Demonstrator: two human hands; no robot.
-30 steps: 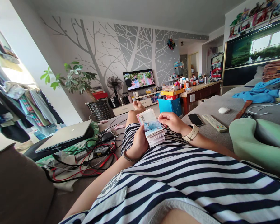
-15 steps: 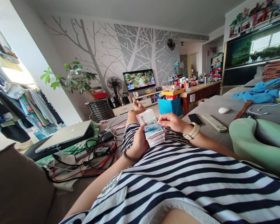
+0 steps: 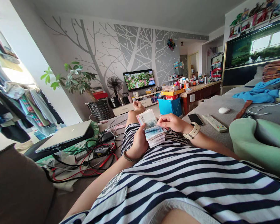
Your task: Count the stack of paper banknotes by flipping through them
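Note:
A thick stack of banknotes rests over my lap, its near part bent down in many layered edges and its upper part standing fanned toward the far side. My left hand is closed around the stack's left side, thumb on top of a blue note. At the stack's right edge, my right hand pinches a banknote between thumb and fingertips; its fingers are curled. The pinched edge is partly hidden by the fingers. A striped garment covers my body beneath both hands.
Tangled cables and a closed laptop lie to the left. On the right are a black phone, a remote control, a white mouse and a green neck pillow. A blue box stands beyond.
The top blue note has folded down toward me, and more of the grey-green note under it shows. Both hands stay in nearly the same place.

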